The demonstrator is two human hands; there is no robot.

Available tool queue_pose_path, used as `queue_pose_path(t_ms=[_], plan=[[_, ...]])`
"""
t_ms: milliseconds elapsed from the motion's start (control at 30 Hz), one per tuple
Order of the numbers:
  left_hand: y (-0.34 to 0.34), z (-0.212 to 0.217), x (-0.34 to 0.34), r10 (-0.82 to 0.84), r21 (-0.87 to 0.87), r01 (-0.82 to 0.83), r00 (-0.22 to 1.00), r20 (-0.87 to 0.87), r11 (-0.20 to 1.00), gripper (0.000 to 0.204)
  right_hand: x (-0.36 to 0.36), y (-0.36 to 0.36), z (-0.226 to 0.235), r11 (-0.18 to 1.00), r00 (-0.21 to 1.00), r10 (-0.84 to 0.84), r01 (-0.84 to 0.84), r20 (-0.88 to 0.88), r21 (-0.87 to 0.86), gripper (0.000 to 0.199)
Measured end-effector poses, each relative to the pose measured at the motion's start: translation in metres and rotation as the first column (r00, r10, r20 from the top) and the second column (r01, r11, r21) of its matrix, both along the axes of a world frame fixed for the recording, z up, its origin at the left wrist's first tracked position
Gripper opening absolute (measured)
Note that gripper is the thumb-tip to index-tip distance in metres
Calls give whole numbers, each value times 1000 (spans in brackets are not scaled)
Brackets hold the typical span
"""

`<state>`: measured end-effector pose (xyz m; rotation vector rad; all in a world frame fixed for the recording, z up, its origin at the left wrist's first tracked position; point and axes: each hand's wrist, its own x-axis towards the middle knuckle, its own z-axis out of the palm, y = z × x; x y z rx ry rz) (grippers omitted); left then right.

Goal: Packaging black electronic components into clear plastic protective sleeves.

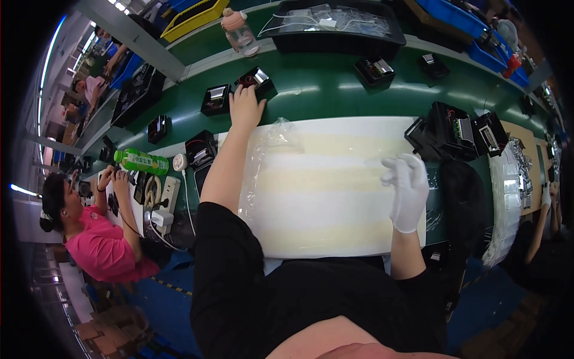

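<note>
My bare left hand point(246, 107) reaches out to the far green surface. Its fingers and thumb are on the near side of a black open-topped box point(265, 90) with a silvery part and red wires inside. My right hand point(409, 188), in a white glove, hovers over the right part of a white board point(323, 209). Its fingers are loosely bent and apart, with nothing visible between them. A crumpled clear plastic bag point(281, 136) lies on the board's far left part.
Similar black boxes point(215, 99) point(375, 70) stand along the green bench point(317, 99), with bigger black housings point(445, 131) to the right. A pink-capped bottle point(239, 35) and black tray point(335, 45) stand behind. A person in pink point(107, 245) works at left beside a green bottle point(142, 161).
</note>
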<state>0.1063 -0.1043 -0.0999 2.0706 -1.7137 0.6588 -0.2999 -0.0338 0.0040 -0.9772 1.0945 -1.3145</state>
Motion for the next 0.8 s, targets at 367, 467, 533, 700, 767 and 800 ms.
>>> queue_pose_path(t_ms=[367, 467, 533, 700, 767, 800], plan=[[31, 105, -101, -227, -232, -40, -426, -876, 972, 18, 42, -53, 17, 881, 897, 439, -442, -54, -167, 8], [53, 123, -125, -69, -146, 87, -583, -810, 985, 21, 57, -52, 27, 817, 826, 564, -558, -2, -143, 7], [62, 128, -137, -20, -121, 127, -606, -795, 985, 23, 64, -51, 32, 766, 770, 638, -634, 8, -108, 6], [73, 120, -144, -12, -136, 137, -660, -751, 981, 24, 61, -42, 39, 678, 676, 735, -735, -59, 22, 9], [75, 115, -144, -15, -146, 137, -675, -737, 980, 24, 59, -39, 39, 659, 654, 752, -749, -82, 62, 10], [76, 112, -145, -10, -152, 149, -682, -731, 977, 23, 58, -38, 39, 654, 646, 754, -754, -117, 59, 11]])
